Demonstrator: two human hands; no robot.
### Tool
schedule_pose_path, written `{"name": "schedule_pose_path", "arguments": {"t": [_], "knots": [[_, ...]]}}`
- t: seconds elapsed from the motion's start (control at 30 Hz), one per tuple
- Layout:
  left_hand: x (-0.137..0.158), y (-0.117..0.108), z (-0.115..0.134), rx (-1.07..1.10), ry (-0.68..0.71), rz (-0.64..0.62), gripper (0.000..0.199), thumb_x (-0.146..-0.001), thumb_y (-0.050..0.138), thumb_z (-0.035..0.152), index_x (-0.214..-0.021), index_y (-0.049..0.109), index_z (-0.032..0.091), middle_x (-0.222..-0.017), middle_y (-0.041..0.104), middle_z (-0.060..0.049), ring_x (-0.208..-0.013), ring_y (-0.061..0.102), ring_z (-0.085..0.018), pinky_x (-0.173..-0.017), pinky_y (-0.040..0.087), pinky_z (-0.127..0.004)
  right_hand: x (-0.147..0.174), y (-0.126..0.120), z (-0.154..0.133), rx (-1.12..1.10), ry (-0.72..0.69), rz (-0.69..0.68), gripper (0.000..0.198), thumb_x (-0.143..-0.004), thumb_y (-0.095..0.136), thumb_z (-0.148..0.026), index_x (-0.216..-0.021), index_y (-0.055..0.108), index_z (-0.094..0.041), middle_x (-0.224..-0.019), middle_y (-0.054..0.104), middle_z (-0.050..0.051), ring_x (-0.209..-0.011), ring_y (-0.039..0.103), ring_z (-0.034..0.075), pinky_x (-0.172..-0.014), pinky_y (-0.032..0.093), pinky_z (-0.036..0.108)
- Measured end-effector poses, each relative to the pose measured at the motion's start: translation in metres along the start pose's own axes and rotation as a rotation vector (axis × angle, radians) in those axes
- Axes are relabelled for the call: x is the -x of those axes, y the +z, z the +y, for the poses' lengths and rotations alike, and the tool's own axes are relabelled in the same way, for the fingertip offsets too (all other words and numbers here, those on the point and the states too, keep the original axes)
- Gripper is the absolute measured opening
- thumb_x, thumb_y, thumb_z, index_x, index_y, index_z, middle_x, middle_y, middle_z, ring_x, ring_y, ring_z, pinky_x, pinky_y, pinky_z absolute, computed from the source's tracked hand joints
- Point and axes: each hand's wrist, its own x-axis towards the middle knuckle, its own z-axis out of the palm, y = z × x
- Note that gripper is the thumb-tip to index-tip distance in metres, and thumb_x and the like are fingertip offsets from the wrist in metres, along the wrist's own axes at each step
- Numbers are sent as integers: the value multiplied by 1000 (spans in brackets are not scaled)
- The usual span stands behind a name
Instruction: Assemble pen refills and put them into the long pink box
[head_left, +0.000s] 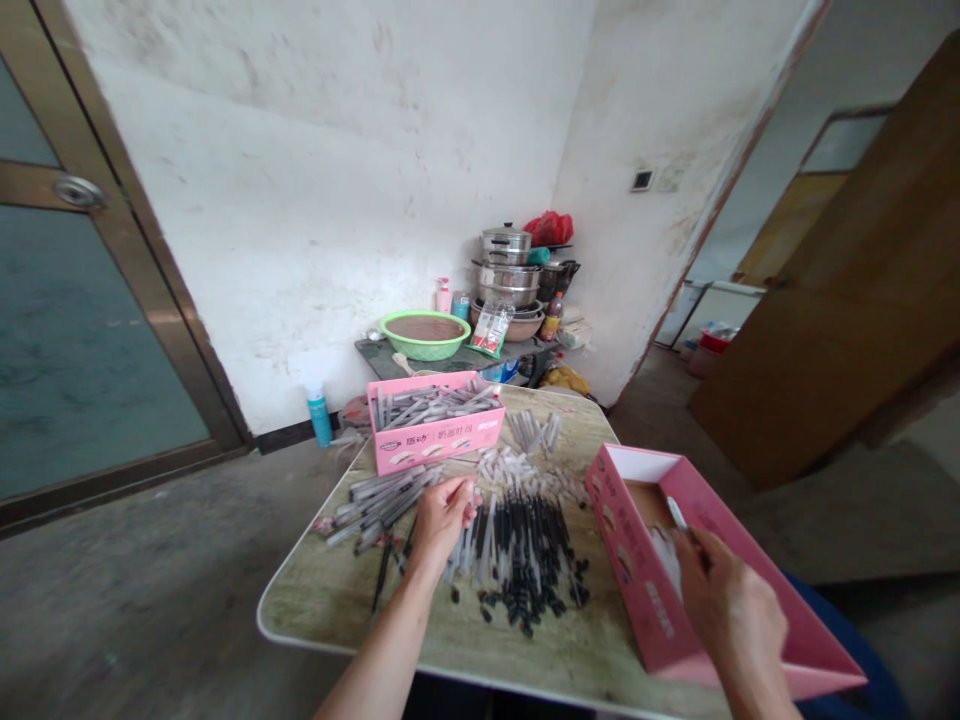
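Note:
My right hand (733,600) is closed on a whitish pen (676,512), over the open pink box (626,590) at the table's right side. Above the middle of the table, my left hand (444,512) pinches its fingertips together; whatever they hold is too small to make out. Just right of it lie many dark pen refills (517,530), with small black caps (523,603) at their near ends. Behind them are scattered small clear plastic pieces (510,468). Grey translucent pen barrels (379,505) lie in a pile left of my left hand.
A second pink box (439,440), full of pen barrels, stands at the back of the table (315,610). More clear tubes (534,430) lie beside it. Beyond, a low dark stand holds a green basin (426,345) and stacked steel pots (508,270). A blue spray can (318,415) stands at left.

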Motion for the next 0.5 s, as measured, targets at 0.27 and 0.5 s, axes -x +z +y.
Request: {"name": "schedule_pose_path", "arguments": {"t": [0.27, 0.5], "knots": [[-25, 15, -26, -97, -23, 8, 26, -77, 56, 29, -95, 69, 16, -59, 65, -1, -49, 60, -16, -43, 45, -24, 6, 17, 7, -12, -143, 206, 44, -88, 37, -44, -110, 64, -17, -109, 68, 15, -87, 67, 31, -64, 48, 37], [-61, 43, -35, 5, 6, 68, 5, -70, 63, 15, -75, 65, 17, -56, 62, 1, -56, 63, -16, -55, 51, -26, 54, 39, -55, -367, -407, 50, 34, -91, 41, -39, -97, 66, -19, -86, 73, 9, -70, 69, 22, -61, 45, 26]]}}
